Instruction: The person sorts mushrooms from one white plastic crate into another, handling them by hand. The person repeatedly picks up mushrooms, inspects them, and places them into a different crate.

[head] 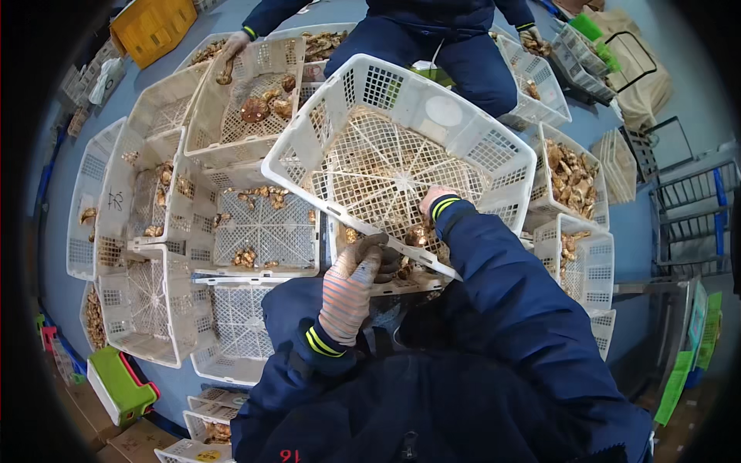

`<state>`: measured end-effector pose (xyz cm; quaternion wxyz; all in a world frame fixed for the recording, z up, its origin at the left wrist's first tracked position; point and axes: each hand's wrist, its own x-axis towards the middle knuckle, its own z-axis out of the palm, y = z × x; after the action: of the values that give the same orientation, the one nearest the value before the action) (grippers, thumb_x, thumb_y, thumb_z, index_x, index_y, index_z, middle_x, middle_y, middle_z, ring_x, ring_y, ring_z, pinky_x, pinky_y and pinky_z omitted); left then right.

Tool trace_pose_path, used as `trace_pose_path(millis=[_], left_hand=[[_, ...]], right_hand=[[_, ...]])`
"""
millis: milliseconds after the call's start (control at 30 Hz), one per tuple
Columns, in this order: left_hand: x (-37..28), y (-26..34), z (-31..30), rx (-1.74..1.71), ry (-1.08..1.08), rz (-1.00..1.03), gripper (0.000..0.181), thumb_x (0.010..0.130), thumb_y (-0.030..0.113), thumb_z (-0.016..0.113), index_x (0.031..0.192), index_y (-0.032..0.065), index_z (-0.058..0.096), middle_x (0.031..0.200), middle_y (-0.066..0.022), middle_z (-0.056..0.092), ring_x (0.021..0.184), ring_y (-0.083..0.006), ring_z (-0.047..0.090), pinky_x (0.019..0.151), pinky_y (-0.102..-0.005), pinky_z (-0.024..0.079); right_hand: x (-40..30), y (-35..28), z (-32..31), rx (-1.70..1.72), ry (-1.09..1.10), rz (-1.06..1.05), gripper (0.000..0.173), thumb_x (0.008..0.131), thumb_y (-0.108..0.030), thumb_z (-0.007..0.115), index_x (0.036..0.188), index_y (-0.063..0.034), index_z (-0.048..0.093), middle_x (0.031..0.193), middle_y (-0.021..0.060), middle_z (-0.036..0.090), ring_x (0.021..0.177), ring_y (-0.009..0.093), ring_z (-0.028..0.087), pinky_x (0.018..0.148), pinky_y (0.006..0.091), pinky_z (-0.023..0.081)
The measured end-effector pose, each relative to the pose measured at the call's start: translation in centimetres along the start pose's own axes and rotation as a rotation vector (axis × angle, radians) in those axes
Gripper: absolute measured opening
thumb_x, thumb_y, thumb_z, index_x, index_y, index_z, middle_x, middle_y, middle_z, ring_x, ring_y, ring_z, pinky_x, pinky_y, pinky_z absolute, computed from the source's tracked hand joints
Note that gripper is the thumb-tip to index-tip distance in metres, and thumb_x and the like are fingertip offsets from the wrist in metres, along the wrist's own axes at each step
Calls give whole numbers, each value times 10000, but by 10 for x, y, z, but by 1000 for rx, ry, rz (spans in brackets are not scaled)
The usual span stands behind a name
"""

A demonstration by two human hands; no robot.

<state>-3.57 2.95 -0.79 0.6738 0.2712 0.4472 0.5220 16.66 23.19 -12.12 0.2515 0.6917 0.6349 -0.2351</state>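
Note:
A large white plastic mesh crate [399,168] sits tilted in front of me, above other crates. My left hand [350,289], in a striped glove with dark-coated fingers, pinches the crate's near rim. Inside the crate, my right hand [438,199] is low over the mesh floor. Its fingers are mostly hidden, so I cannot tell whether they hold anything. Just nearer than that hand is a brown mushroom [417,235], close to the near wall. More mushrooms [405,269] lie partly hidden below the rim, beside my left fingers.
White crates with mushrooms [260,199] crowd the left. At right, one crate [573,173] is heaped with mushrooms. Across from me sits a person whose gloved hand [231,49] holds a mushroom over a crate [243,124]. A green step stool [121,385] stands lower left.

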Motion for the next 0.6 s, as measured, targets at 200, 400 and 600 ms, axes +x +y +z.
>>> trace_pose_path(millis=[200, 400, 600], left_hand=[[1, -9, -3, 9, -74, 32, 427, 961, 286, 541, 1243, -34, 529, 987, -152, 653, 830, -207, 646, 762, -310, 523], [-16, -7, 16, -100, -300, -24, 431, 1003, 342, 470, 1262, 3, 528, 1044, -137, 648, 896, -216, 650, 769, -323, 535], [-23, -12, 32, 156, -136, 384, 284, 1005, 235, 483, 1153, 5, 559, 942, -99, 635, 819, -218, 621, 701, -307, 501]], right_hand=[[-5, 20, -35, 475, 270, -403, 248, 809, -81, 565, 1046, -13, 597, 916, 181, 637, 880, 291, 612, 794, 379, 492], [-179, 14, -88, 979, 509, -853, 279, 787, 43, 534, 1054, 5, 603, 912, 98, 612, 828, 200, 589, 744, 312, 493], [-287, 19, -29, 393, 830, -1406, 444, 720, 10, 573, 1160, -42, 572, 915, 150, 600, 819, 345, 591, 697, 437, 490]])
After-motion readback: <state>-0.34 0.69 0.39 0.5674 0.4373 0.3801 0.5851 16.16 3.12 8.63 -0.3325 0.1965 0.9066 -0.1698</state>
